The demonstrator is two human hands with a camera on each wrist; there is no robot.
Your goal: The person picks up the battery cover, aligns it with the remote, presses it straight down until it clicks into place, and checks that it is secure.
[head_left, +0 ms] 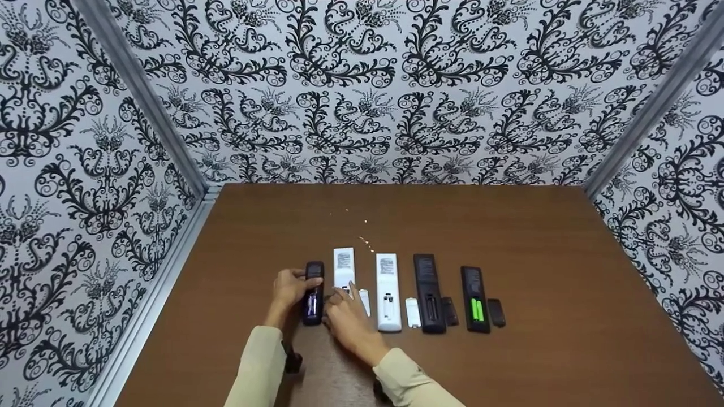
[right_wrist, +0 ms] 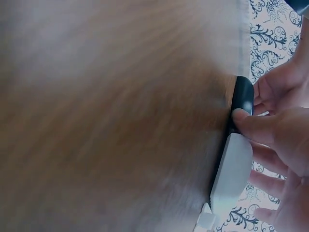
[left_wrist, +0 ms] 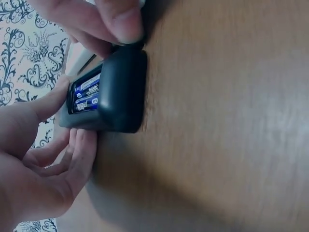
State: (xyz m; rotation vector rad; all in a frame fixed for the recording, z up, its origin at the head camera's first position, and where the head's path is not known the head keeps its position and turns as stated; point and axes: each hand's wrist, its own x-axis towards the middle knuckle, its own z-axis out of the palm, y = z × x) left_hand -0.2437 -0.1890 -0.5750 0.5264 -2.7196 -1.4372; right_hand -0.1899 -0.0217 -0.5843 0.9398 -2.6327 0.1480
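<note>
My left hand (head_left: 289, 289) grips a black remote control (head_left: 313, 271) lying back side up, thumb on one side and fingers on the other. Two blue batteries (left_wrist: 87, 94) show in its uncovered compartment. Right beside it, my right hand (head_left: 346, 316) pinches a small dark battery cover, mostly hidden under the thumb and fingers. A white remote control (head_left: 343, 263) lies just beyond the right hand, which hides its lower part. Its white cover (head_left: 365, 302) is partly visible past the fingers.
Further right lie another white remote (head_left: 388, 268) with its cover (head_left: 413, 312), a black remote (head_left: 424, 268) with a dark cover (head_left: 449, 311), and a black remote (head_left: 471, 278) holding green batteries (head_left: 477, 310) beside its cover (head_left: 496, 312). Pale crumbs dot the brown table (head_left: 481, 220). Patterned walls surround it.
</note>
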